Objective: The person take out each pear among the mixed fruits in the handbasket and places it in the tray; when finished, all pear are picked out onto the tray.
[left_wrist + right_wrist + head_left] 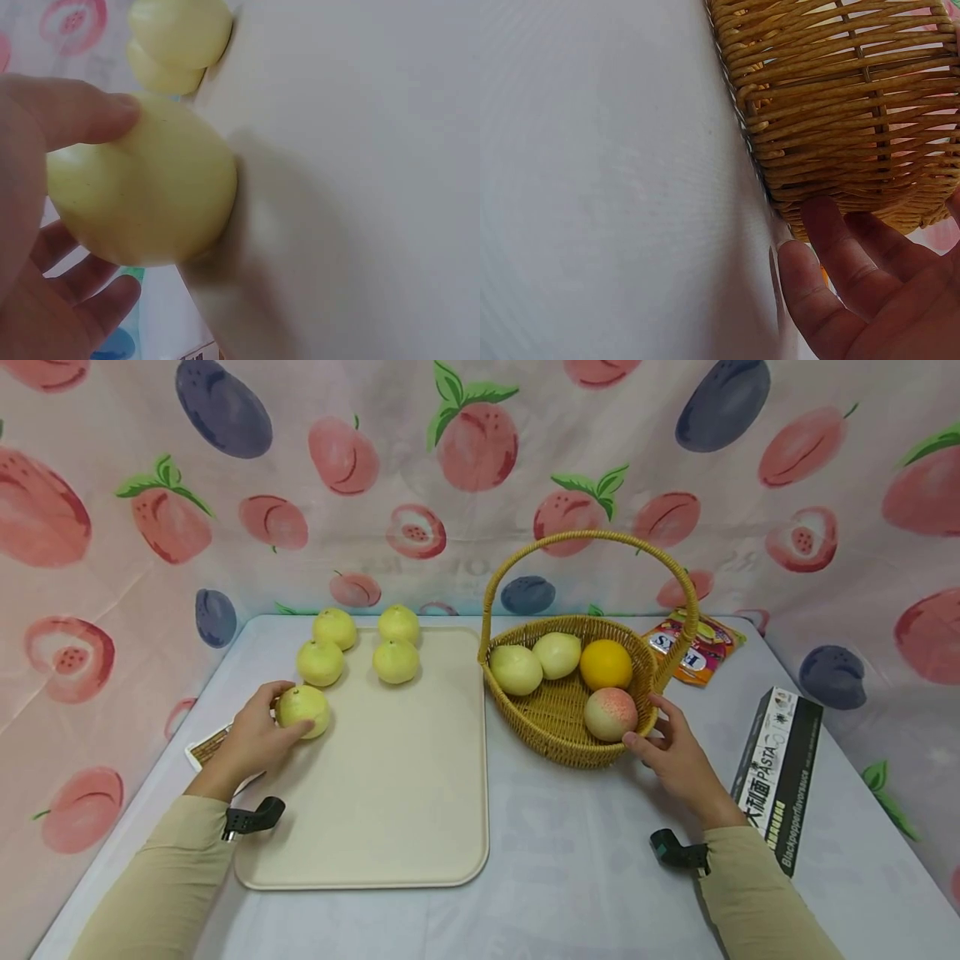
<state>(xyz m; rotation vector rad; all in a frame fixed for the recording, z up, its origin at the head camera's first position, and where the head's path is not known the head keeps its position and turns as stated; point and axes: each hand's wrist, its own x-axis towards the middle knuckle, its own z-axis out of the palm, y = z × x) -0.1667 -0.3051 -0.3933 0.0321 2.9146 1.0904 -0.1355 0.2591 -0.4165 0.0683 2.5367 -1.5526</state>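
Note:
My left hand [258, 733] holds a round yellow-green fruit [303, 711] at the left edge of the beige tray [405, 777]. In the left wrist view the thumb lies over this fruit [150, 187] and the other fingers are on its far side. Several like fruits, such as one [396, 661], sit at the tray's upper left. My right hand [678, 768] grips the near right side of the wicker basket [540, 739], thumb at the rim. Inside it are a peach [611, 714], an orange [606, 664] and two pale yellow-green fruits [515, 670].
A black-and-white pasta box [780, 768] lies on the right, partly behind my forearm. Behind the basket's handle is an orange-red snack packet [697, 647]. A flat brown-and-white item [206, 747] is partly hidden under my left hand. A fruit-print cloth [480, 518] hangs behind the table.

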